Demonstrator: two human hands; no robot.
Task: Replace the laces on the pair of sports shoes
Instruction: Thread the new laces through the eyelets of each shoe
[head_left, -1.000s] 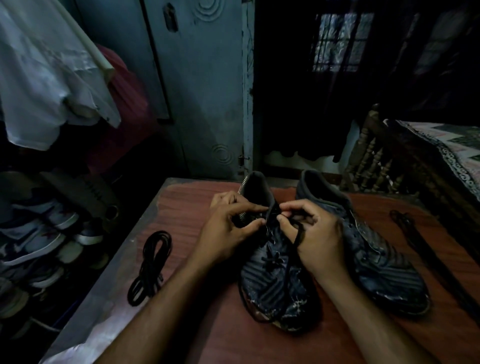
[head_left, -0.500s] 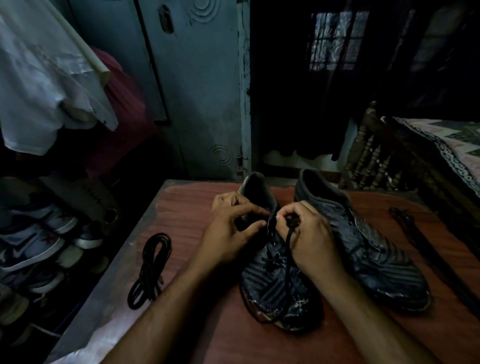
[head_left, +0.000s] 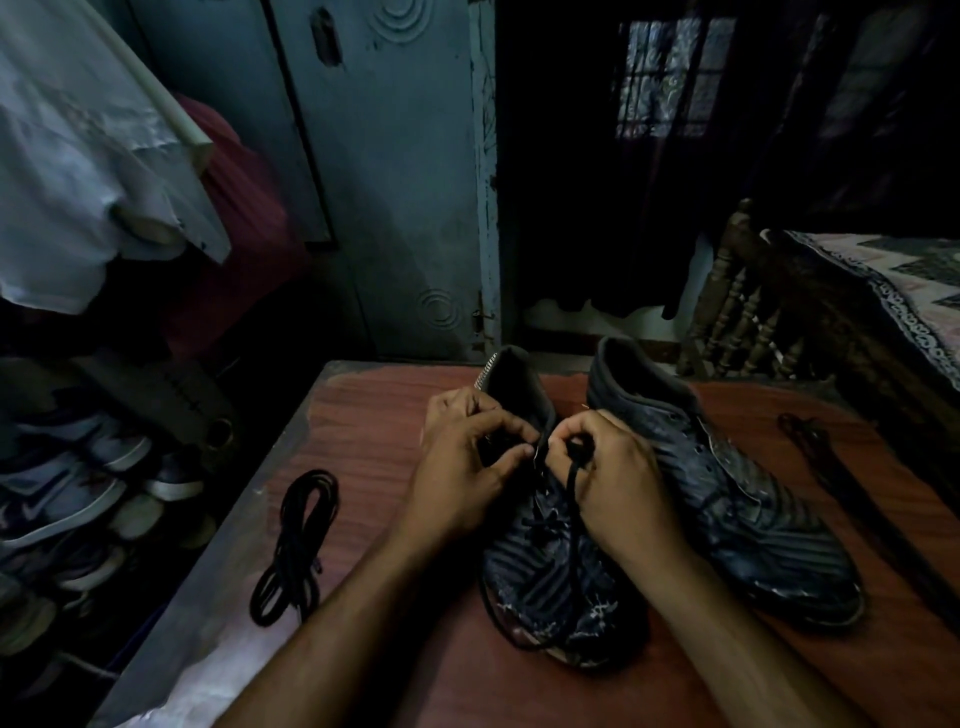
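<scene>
Black cord, coiled in a loose bundle (head_left: 296, 545), lies on the table (head_left: 374, 415) at the far left, well apart from both hands. The left hand (head_left: 462, 467) rests on the left shoe (head_left: 550, 551) at its collar, thumb and forefinger pinched near the upper eyelets; whether they hold a lace end cannot be told in this light. The right hand (head_left: 618, 483) is just beside it, fingers closed on a black lace (head_left: 574, 499) that drops from the grip along the shoe's tongue and loops past the toe. The shoe's long axis runs from toe, nearest the person, to heel, farthest away, so the lace lies below the fingers and toward the body. The right hand is nearer the free run and is judged to lead the next pull. The right shoe (head_left: 727, 483) stands touching its mate. A second dark lace (head_left: 810, 441) lies at the far right.
</scene>
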